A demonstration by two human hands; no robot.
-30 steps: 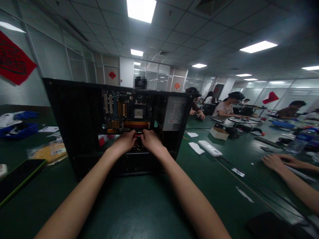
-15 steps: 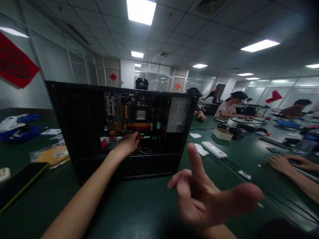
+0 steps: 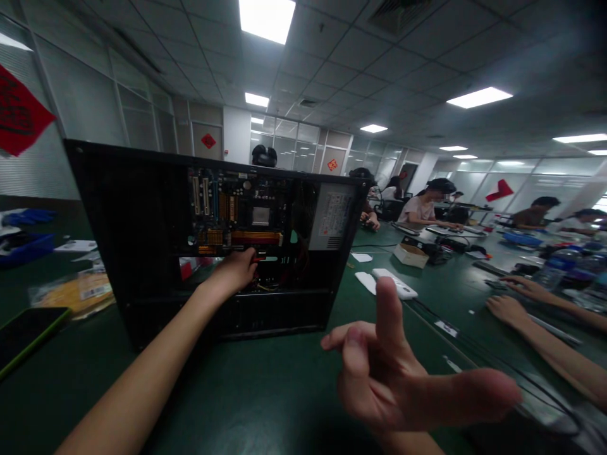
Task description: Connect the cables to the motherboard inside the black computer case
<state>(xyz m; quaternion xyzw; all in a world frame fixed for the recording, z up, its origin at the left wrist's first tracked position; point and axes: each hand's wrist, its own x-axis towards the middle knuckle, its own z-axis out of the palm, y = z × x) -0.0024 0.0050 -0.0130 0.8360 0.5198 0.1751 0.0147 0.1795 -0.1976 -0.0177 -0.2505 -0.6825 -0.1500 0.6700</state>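
The case [image 3: 128, 218] stands on the bench [image 3: 227, 392], left hand [image 3: 240, 268] inside it at a red piece [image 3: 258, 259], grip unclear, right hand [image 3: 398, 379] open, empty in front of it, so blind tugging could strain the wires [image 3: 268, 289].

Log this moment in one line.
left hand: inside open computer case, below motherboard | right hand: raised outside case, empty

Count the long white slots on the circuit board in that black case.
2: one long, narrow white slot near the left edge of the dark circuit board, a second white slot parallel, just right of it.
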